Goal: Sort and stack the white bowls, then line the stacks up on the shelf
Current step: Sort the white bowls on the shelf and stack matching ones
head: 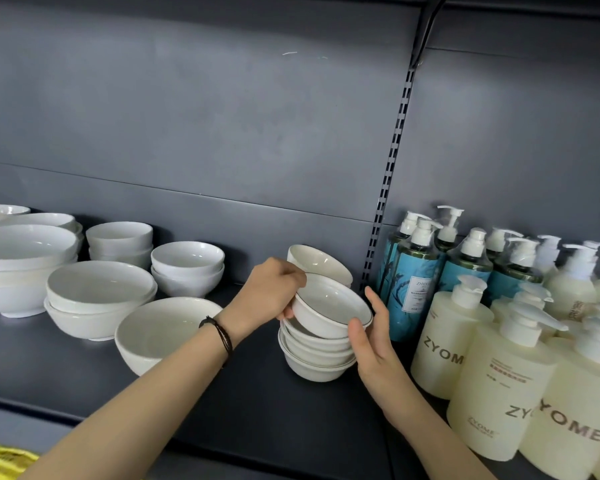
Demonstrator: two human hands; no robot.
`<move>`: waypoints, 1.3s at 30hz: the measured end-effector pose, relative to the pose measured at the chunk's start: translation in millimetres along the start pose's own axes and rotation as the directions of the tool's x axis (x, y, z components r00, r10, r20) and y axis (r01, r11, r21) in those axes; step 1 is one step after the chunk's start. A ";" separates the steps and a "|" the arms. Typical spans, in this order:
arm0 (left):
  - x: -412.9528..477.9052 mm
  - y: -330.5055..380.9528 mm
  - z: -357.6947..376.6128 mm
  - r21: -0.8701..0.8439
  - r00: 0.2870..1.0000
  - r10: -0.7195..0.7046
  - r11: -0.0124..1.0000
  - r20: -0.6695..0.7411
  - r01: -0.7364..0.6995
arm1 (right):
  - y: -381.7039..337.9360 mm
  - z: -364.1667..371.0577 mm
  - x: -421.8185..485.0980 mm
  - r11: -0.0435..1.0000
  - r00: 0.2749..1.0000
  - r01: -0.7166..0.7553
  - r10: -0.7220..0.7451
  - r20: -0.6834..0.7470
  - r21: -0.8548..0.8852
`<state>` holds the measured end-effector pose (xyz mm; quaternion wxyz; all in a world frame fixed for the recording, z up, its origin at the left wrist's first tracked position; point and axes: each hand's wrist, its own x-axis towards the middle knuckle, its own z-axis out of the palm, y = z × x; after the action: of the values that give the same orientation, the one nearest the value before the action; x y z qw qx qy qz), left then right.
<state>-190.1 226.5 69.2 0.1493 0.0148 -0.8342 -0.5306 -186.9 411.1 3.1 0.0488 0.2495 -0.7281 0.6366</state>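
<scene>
Standing on the dark grey metal shelf (257,410), stacks of plain white bowls (97,296) fill 9 o'clock. A short stack of dark-rimmed white bowls (316,358) sits at 6 o'clock. The left hand (271,292) pinches its tilted top bowl (329,306) with curled fingers. The right hand (371,327), fingers straight, steadies it at 3 o'clock, probably so it sits straight.

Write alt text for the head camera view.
The left hand grips a tilted white bowl atop a stack of bowls on a dark shelf, the right hand touching it. More bowls stand left, pump bottles right.
</scene>
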 end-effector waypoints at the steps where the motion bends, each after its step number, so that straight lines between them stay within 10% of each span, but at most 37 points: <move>1: -0.3 -0.3 0.6 0.019 1.000 0.014 1.000 -0.014 -0.014 | 0.2 0.2 -0.2 1.000 1.000 0.008 -0.008 0.004 -0.018; 7: -2.6 -2.1 2.3 0.167 0.998 0.068 0.984 -0.017 -0.064 | -0.2 1.1 -1.9 0.997 1.000 0.011 -0.009 0.027 -0.078; 15: -5.8 -22.4 22.6 -0.379 0.995 -0.091 0.923 -0.042 0.069 | 5.4 1.1 1.1 0.998 0.999 -0.026 0.027 0.020 -0.065; 25: -24.4 -24.2 37.8 -0.633 0.992 -0.108 0.764 0.063 0.123 | 11.7 1.6 2.4 0.999 0.998 0.033 -0.033 0.052 0.003; 39: -25.5 -36.0 48.3 -0.557 0.994 -0.100 0.828 -0.038 0.062 | 17.1 0.1 -1.8 0.997 0.991 0.045 -0.037 0.131 -0.059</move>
<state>-183.3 258.0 12.3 0.1517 0.0238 -0.6376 -0.7549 -192.6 412.7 -13.1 0.0222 0.3038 -0.7437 0.5950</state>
